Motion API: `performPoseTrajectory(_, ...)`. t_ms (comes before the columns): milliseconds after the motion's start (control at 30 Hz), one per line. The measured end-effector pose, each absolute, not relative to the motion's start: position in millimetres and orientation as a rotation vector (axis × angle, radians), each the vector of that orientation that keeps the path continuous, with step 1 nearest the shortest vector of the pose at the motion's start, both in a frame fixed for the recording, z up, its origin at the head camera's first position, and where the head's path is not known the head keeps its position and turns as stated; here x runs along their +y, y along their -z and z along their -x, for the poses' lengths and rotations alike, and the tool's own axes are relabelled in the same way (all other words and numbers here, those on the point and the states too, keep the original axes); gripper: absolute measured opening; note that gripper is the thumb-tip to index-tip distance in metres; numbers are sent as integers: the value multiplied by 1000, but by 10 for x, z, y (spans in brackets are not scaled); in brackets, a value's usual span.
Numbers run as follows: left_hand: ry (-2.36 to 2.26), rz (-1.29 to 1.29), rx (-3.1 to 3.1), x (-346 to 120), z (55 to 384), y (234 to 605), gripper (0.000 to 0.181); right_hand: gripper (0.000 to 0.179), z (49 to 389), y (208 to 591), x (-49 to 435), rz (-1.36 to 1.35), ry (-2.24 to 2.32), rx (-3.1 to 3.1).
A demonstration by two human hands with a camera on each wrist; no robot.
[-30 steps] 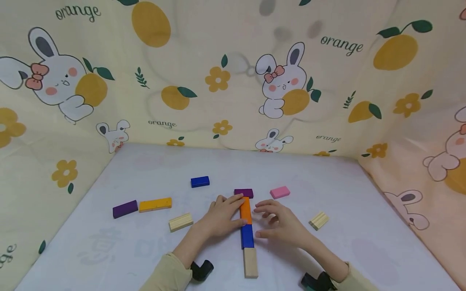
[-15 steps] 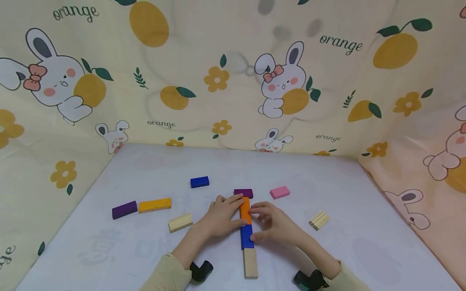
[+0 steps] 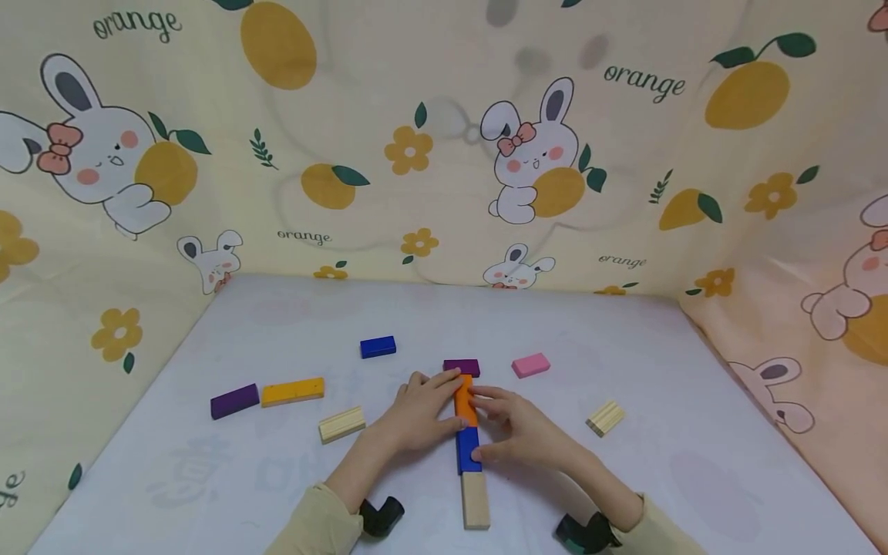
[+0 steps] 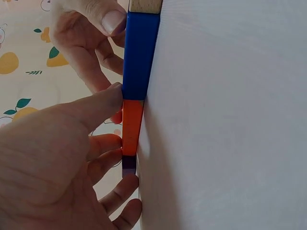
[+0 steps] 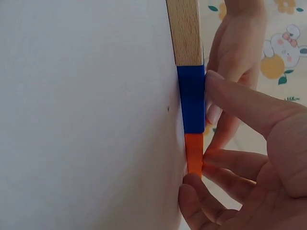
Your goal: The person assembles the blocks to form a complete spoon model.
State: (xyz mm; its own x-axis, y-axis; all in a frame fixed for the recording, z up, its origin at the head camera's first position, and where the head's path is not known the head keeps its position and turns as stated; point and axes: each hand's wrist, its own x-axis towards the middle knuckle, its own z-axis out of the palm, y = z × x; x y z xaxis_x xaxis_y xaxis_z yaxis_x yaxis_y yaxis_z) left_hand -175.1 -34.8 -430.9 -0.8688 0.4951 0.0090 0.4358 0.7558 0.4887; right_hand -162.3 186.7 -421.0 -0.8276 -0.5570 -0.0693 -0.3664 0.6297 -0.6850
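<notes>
A row of blocks runs away from me: a plain wooden block point(image 3: 475, 501) nearest, then a blue block point(image 3: 467, 445), an orange block point(image 3: 465, 402) and a purple block point(image 3: 461, 366) lying crosswise at the far end. My left hand point(image 3: 416, 416) rests on the orange block from the left, its thumb near the seam with the blue one and a fingertip by the purple one. From the right, my right hand point(image 3: 523, 435) touches the row, thumb point(image 5: 214, 79) on the blue block and fingers at the orange one. Neither hand is curled round a block.
To the left lie a purple block point(image 3: 234, 401), a yellow block point(image 3: 293, 391) and a ridged wooden piece point(image 3: 342, 425). Farther back are a blue block point(image 3: 378, 347) and a pink block point(image 3: 530, 365). Another ridged wooden piece point(image 3: 606, 418) lies right. Patterned cloth point(image 3: 375, 216) surrounds the white table.
My right hand has moved left from beside the row until its thumb and fingers meet the blue and orange blocks. My left hand has stayed on the orange block.
</notes>
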Motion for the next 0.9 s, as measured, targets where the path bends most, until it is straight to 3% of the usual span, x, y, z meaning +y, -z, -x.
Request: performPoseTrajectory(900, -889, -701, 2763, -439, 1724, 4181, 60, 74, 1590, 4188, 1851, 745, 937, 2615)
